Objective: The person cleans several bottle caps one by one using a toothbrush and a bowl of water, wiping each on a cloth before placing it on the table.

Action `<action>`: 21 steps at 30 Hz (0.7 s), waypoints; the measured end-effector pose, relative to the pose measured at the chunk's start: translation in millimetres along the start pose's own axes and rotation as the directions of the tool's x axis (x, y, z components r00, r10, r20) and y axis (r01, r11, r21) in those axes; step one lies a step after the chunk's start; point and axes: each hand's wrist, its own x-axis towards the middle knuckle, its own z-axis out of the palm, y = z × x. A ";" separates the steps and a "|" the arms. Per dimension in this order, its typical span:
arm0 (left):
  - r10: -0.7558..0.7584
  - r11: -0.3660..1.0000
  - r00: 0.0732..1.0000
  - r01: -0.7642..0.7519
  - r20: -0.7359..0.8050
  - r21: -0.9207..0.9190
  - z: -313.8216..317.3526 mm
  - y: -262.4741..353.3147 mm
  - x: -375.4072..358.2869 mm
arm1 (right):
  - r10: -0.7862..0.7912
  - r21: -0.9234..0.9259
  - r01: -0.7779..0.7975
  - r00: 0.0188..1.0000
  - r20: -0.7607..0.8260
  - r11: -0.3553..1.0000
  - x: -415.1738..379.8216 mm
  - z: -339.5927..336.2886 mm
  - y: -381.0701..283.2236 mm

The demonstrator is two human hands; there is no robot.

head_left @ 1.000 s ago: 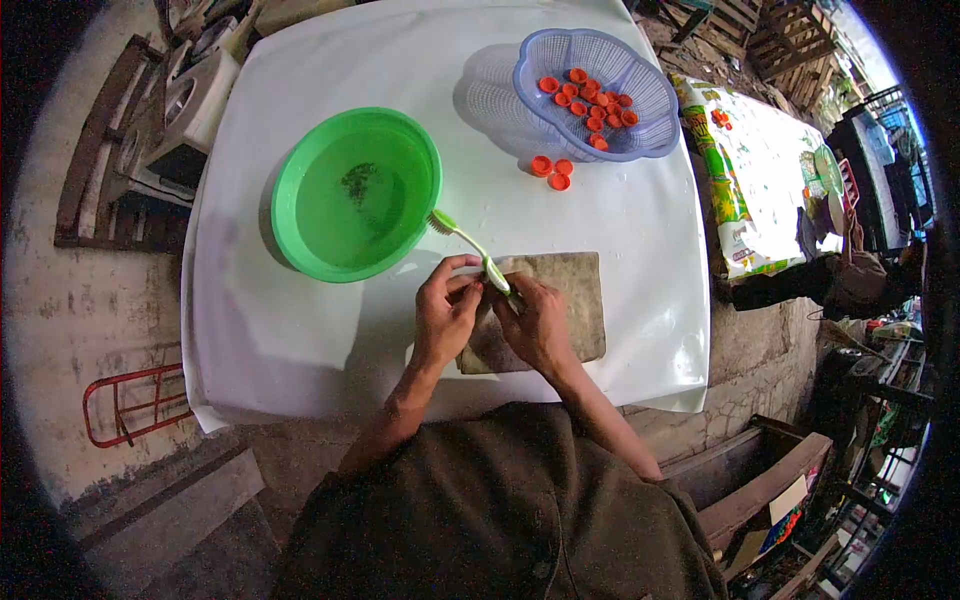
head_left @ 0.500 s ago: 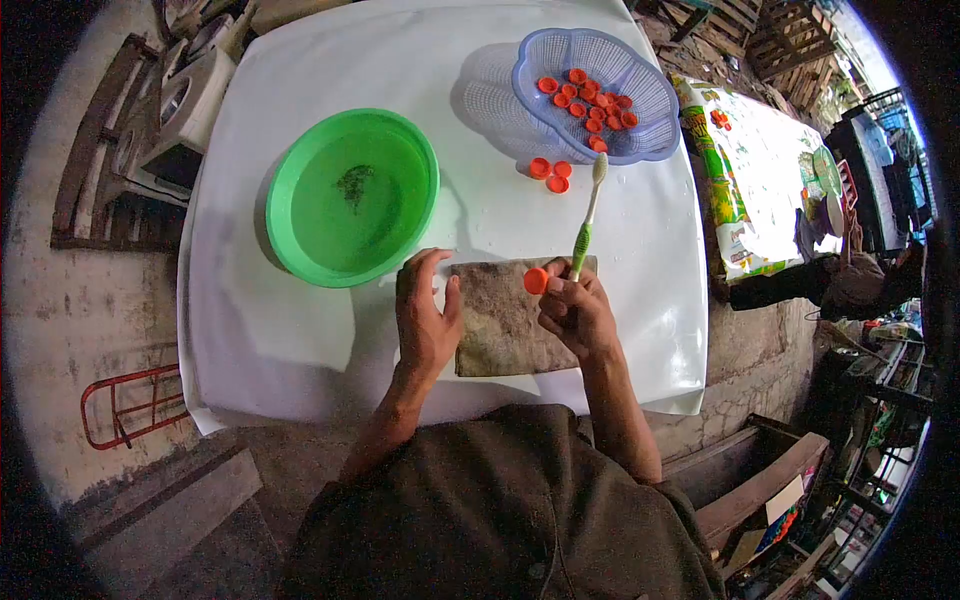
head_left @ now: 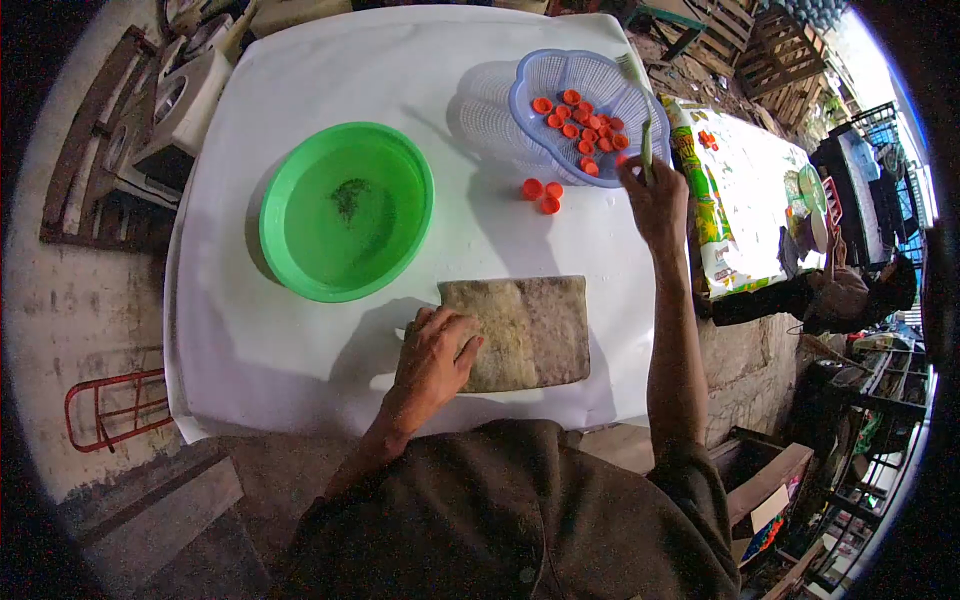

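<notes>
My right hand [head_left: 660, 205] is closed around a green-and-white toothbrush [head_left: 647, 145] at the right rim of the blue mesh basket [head_left: 545, 135]. A red cap [head_left: 621, 159] shows right at its fingertips. Inside the basket lie several more red caps [head_left: 586, 147], and three red caps [head_left: 550, 205] sit on the table just in front of it. My left hand [head_left: 435, 355] rests, fingers loosely bent and apart from the thumb, over the left edge of a folded brown cloth [head_left: 535, 335]. A small white object [head_left: 400, 333] peeks out beside that hand.
A green basin [head_left: 270, 225] of water with dark specks stands at the left on the white-covered table [head_left: 330, 60]. Beyond the table's right edge is another table [head_left: 745, 200] with a patterned cover, and a person [head_left: 840, 295] beside it.
My right hand has moved up and right from the cloth to the basket, carrying the toothbrush and a red cap. My left hand has lowered onto the cloth's left edge.
</notes>
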 end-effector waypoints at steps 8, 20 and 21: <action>-0.104 0.962 0.995 0.097 -0.012 -0.256 4.8 7.2 59.6 | 0.040 0.040 -0.039 0.999 -0.031 0.998 2.3 14.2 -7.4; 0.205 0.978 0.961 -0.193 -0.184 0.076 65.8 -14.8 214.7 | 0.262 0.294 -0.284 0.958 0.113 0.913 -64.7 -24.6 -25.1; 0.188 0.982 0.971 -0.181 -0.148 0.057 65.7 -15.8 219.9 | 0.276 0.331 -0.302 0.953 0.124 0.894 -70.3 -26.4 -24.7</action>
